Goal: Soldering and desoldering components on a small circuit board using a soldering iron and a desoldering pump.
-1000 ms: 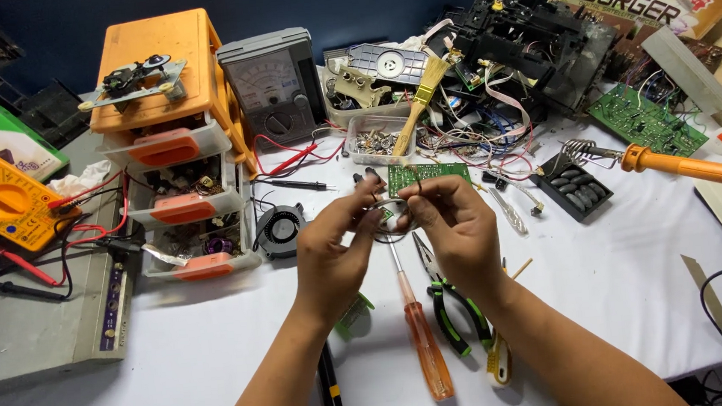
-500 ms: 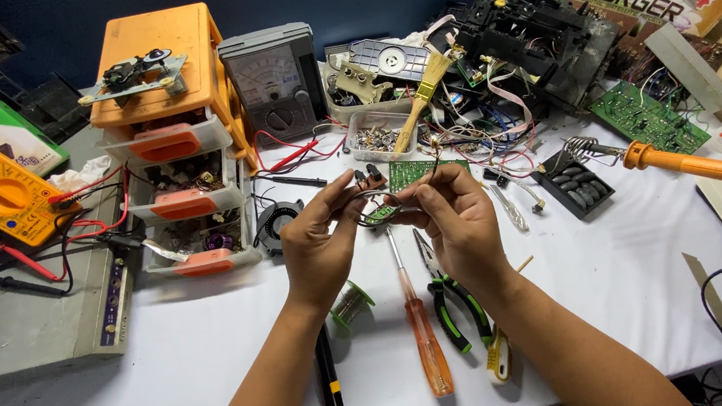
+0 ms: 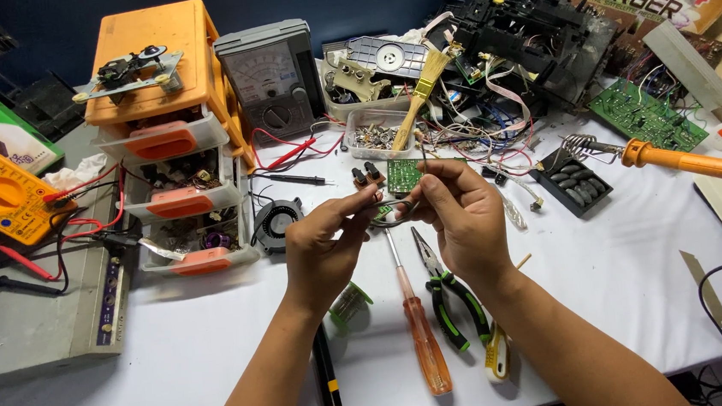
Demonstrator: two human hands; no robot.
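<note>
Left of the fingers stand an orange drawer cabinet (image 3: 167, 115) and a small black fan (image 3: 277, 222). The left hand (image 3: 323, 251) pinches one end of a thin loop of solder wire (image 3: 393, 212) between thumb and forefinger; the right hand (image 3: 463, 217) grips the other end, fingers closed narrow. Below the fingers lie an orange-handled screwdriver (image 3: 421, 336) and green-handled pliers (image 3: 447, 295). Far right rests an orange soldering iron (image 3: 691, 162).
</note>
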